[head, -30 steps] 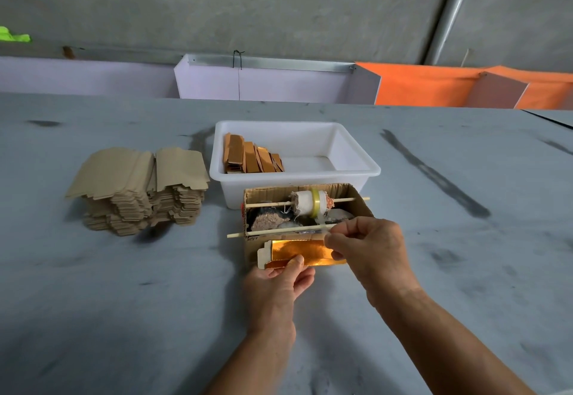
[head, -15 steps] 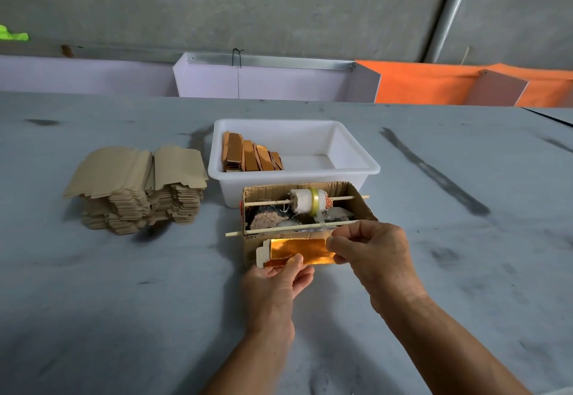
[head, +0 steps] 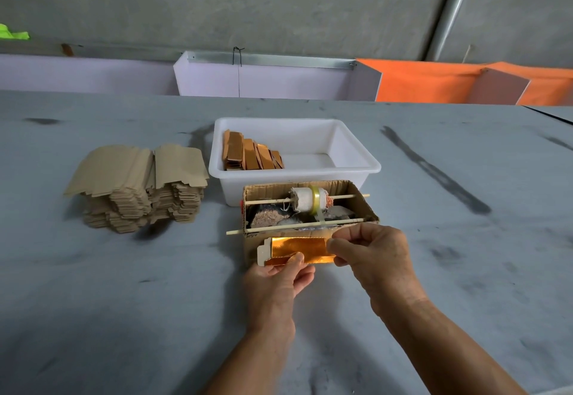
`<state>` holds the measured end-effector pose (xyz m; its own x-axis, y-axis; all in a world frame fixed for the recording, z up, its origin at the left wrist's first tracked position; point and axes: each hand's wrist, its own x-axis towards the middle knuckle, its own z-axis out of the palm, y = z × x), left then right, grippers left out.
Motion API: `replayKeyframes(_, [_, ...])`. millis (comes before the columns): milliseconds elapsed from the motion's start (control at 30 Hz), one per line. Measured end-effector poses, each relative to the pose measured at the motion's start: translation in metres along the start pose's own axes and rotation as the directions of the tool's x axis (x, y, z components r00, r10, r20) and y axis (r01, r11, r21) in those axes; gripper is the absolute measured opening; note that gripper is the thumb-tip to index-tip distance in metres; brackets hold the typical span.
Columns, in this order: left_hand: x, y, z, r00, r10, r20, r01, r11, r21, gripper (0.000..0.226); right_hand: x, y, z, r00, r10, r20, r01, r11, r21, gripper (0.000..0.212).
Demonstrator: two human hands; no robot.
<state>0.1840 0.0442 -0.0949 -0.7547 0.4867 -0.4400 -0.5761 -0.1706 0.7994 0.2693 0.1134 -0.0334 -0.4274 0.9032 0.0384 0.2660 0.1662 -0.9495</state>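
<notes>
A shiny gold-foil card carton (head: 297, 250) is held just in front of the open brown cardboard box (head: 269, 190), near its stick-mounted tape roll (head: 307, 199), presumably for sealing. Its lower edge is pinched by the left hand (head: 276, 283), its right end by the right hand (head: 372, 255). The smudged grey tabletop (head: 124, 301) is backed by a concrete wall (head: 248, 0).

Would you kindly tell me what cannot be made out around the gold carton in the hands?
Head view, gold carton: right end covered by the right hand.
Head view, carton's underside: hidden by the left hand.
Head view, cardboard box: lower contents dark, shadowed behind its front wall.
Head view, folded pieces in the white tub: overlapping, too small to count.
</notes>
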Motion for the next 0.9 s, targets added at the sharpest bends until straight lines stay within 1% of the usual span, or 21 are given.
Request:
replayKeyframes(300, [0.0,0.0,0.001,1.0,0.007,0.001,-0.007,1.0,0.02,0.025,0.001,0.002,0.001,1.0,0.004,0.003,-0.004,1.0,0.004,0.029])
replayKeyframes(533, [-0.002,0.0,0.0,0.999,0.029,0.018,-0.029,0.999,0.022,0.017,0.003,0.007,0.001,1.0,-0.007,-0.015,0.006,0.999,-0.039,0.025])
replayKeyframes(633, [-0.003,0.0,0.0,0.999,0.038,0.029,-0.039,0.999,0.015,0.015,0.003,0.012,0.002,0.999,-0.024,-0.035,0.021,0.996,-0.086,0.026])
replayKeyframes(800, [-0.005,0.002,0.0,0.999,0.04,0.037,-0.041,0.999,0.014,0.013,0.003,0.02,0.003,0.993,-0.099,-0.066,0.084,0.976,-0.2,0.029])
replayKeyframes(900, [-0.007,0.003,0.0,0.998,0.049,0.042,-0.049,0.999,0.014,0.01,0.004,0.024,0.004,0.99,-0.117,-0.075,0.097,0.969,-0.228,0.03])
